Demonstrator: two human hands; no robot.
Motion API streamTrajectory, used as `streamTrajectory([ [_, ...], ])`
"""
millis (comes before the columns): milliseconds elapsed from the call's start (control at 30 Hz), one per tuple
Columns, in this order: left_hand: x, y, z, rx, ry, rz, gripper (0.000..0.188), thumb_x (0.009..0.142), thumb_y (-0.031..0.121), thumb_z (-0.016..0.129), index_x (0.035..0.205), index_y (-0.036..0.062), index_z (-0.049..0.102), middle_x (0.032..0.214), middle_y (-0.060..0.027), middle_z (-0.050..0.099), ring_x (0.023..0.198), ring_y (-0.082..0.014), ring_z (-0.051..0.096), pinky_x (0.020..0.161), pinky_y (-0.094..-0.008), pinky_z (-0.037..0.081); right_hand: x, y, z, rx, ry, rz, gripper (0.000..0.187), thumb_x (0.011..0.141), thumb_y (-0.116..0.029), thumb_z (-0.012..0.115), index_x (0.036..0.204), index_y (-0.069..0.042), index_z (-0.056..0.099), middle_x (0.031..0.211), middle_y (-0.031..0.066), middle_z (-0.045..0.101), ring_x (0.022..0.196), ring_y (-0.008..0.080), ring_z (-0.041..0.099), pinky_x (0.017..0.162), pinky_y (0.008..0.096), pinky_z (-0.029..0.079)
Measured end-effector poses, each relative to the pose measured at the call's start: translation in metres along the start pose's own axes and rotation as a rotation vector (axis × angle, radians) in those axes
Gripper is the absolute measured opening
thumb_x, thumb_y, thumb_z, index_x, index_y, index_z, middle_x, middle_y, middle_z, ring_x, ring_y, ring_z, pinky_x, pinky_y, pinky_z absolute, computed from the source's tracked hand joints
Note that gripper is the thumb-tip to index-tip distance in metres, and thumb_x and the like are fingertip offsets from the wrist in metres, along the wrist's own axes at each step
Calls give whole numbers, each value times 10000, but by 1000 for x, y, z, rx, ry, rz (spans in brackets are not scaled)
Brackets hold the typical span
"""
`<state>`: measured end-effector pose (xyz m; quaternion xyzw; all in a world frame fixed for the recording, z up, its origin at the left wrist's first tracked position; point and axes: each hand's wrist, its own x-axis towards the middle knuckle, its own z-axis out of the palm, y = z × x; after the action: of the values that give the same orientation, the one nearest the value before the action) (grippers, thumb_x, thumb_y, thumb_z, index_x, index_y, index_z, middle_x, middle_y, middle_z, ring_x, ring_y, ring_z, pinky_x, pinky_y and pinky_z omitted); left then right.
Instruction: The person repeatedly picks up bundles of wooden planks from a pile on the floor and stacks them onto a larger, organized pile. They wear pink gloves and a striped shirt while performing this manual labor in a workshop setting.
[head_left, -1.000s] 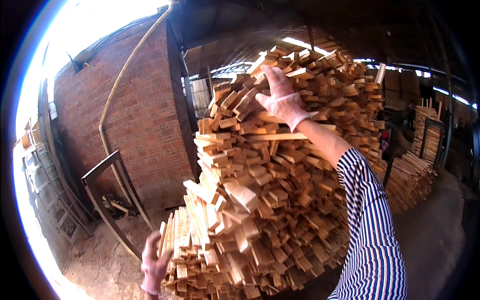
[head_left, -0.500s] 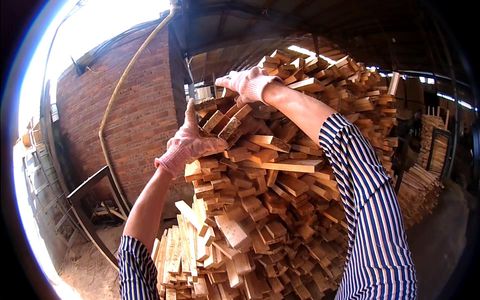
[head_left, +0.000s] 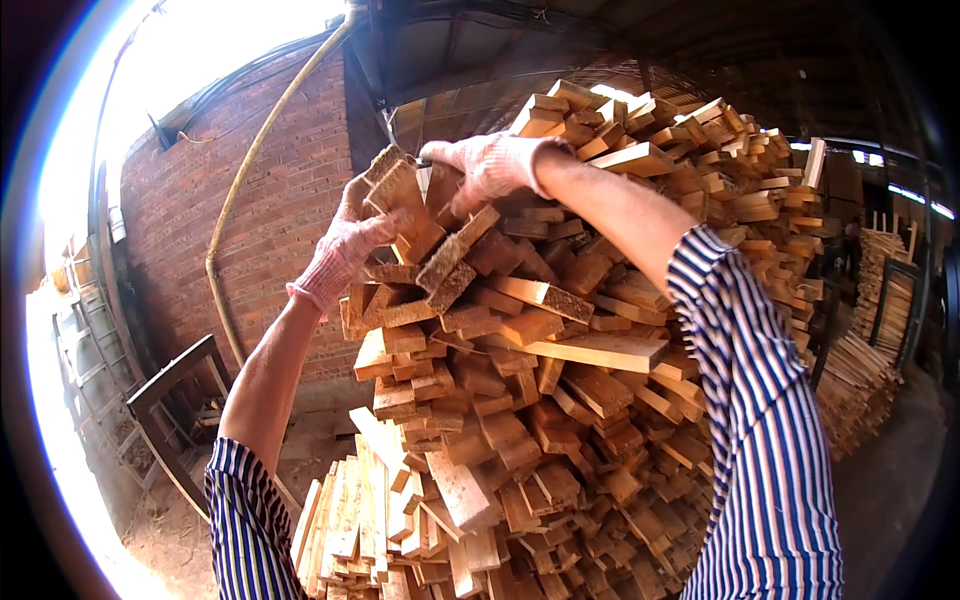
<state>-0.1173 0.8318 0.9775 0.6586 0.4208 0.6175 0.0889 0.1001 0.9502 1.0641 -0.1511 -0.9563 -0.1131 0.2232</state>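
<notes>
Both my hands wear pinkish knit gloves and reach to the top left of a tall pile of short wooden boards (head_left: 590, 385). My left hand (head_left: 350, 240) is closed on a raised, tilted board (head_left: 405, 210), thumb across its near side, fingers round its left. Just right of it, my right hand (head_left: 495, 168) arches over the same cluster, fingers stretched to the left and thumb bent down. A second board (head_left: 440, 188) sits between that thumb and fingers. Below the hands, two rough-ended boards (head_left: 450, 265) lie aslant on the pile.
A brick wall (head_left: 240, 190) with a yellowish hose (head_left: 235, 190) stands to the left. Near it is a dark frame (head_left: 165, 385). Paler boards (head_left: 345, 510) lean at the pile's lower left. Another timber stack (head_left: 860, 360) is at the far right.
The left hand has closed on a board and lifted it upright and tilted. My right hand has come down slightly around a board beside it. The view has shifted a little.
</notes>
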Motion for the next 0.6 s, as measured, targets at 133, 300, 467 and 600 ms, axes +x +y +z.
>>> streamTrajectory([
  [133,17,24,18,209,38,-138,919,760,228,918,1495,178,368,1210,-100,606,1024,-209,662,723,-234,588,22,-5,2,-125,-83,81,869,714,-286,862,1477,-90,494,1240,161,708,1093,298,691,920,390,558],
  [300,37,-8,27,495,19,-9,1007,703,374,922,1515,159,367,1337,-154,588,1189,-265,611,1005,-377,523,32,-14,14,-391,-97,244,621,717,-384,822,1243,-83,687,1168,127,743,1017,276,724,857,407,589],
  [467,24,10,40,1158,75,87,961,735,425,908,1502,101,428,1438,-172,513,1299,-290,529,1102,-381,449,18,-1,29,-382,86,233,904,689,-358,885,1424,-44,463,1378,131,618,1226,303,641,982,433,551],
  [600,29,-13,17,503,-63,54,967,734,328,915,1502,119,366,1499,-173,452,1347,-299,474,1118,-382,428,20,-7,36,-257,261,265,910,837,-245,785,1559,-78,258,1522,167,486,1317,358,570,1033,501,515],
])
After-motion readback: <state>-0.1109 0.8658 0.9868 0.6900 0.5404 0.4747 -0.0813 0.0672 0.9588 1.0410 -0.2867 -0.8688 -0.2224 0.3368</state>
